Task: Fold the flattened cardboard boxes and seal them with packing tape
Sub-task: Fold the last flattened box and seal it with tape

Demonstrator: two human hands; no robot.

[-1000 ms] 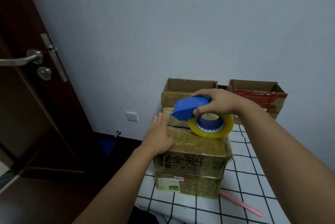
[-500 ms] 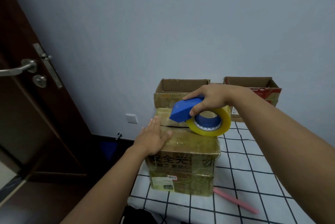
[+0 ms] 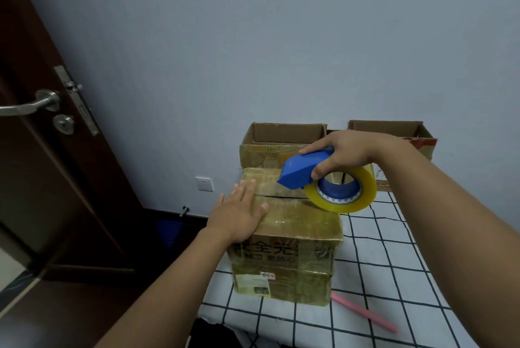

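A folded cardboard box [image 3: 292,240] wrapped in shiny old tape stands on the checked cloth, its two top flaps shut with a dark seam between them. My left hand [image 3: 239,211] lies flat with straight fingers on the near flap at the box's left side. My right hand [image 3: 343,154] grips a blue tape dispenser [image 3: 305,169] carrying a yellowish roll of packing tape [image 3: 342,192], held just above the right part of the box top near the seam.
Two open-topped cardboard boxes [image 3: 284,145] [image 3: 394,133] stand against the wall behind. A pink stick [image 3: 363,312] lies on the checked cloth [image 3: 394,263] to the right of the box. A dark door [image 3: 42,136] with a metal handle stands left.
My right hand has shifted the dispenser slightly right and lower toward the box top. My left hand stays flat on the flap. The camera view has drifted a little.
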